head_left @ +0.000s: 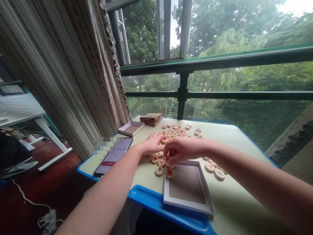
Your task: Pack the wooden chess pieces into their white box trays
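The right hand [176, 150] partly blocks my view of the xiangqi pieces [159, 170], and a pixelated patch [101, 143] masks part of the smartphone [120, 154].

Game pieces [179, 133] lie right of the phone [114, 157].

The left forearm [110, 195] and right forearm [254, 176] are bare as far as they show, slim and smooth in outline, each tapering toward the wrist. The left hand [153, 143] and right hand [182, 148] are bare as well, with slender fingers, the right one's partly hidden. Below the front edge of the table [146, 192] shows a dark patch [158, 225]; whether it is clothing cannot be told.
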Tool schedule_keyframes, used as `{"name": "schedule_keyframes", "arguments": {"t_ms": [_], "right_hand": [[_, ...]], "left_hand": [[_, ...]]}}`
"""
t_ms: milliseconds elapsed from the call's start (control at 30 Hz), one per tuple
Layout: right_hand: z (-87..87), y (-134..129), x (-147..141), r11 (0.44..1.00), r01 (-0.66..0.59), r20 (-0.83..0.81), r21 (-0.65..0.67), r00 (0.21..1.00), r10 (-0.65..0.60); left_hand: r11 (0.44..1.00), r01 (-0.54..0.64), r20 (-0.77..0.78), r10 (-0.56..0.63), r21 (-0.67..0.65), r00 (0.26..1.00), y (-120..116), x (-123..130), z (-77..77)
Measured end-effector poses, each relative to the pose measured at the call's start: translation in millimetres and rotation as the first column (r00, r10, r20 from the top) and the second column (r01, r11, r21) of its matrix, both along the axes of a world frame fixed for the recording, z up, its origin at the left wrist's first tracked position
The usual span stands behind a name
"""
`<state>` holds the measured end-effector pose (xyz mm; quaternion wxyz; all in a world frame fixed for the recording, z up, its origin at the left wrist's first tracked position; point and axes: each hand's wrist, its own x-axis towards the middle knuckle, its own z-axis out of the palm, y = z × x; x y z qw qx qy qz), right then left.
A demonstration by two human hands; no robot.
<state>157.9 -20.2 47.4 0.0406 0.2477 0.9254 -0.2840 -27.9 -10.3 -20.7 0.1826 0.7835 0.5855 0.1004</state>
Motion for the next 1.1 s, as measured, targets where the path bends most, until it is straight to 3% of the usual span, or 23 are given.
{"name": "schedule_keyframes", "arguments": {"t_ms": [167,333,800,1100], "right_hand": [[-4.8,-15,-9,0.996,-0.023,0.044,0.092,0.999,0.019],[-1.6,-7,-3,0.990,0.009,0.082,0.139,0.996,-0.020],[-3.0,-4,-1,0.994,-0.016,0.163,0.108,0.987,-0.002],[-3.2,-15,-5,0.969,-0.012,0.190,0.249,0.981,-0.036]], "left_hand": [[0.997,0.050,-0.023,-0.051,-0.052,0.998,5,-8,-1.9],[0.997,0.074,-0.029,-0.075,-0.029,0.997,4,-9,-3.6],[0.995,0.081,0.047,-0.078,-0.056,0.996,2,-7,1.0],[0.993,0.084,0.051,-0.080,-0.088,0.995,3,-9,-0.3]]}}
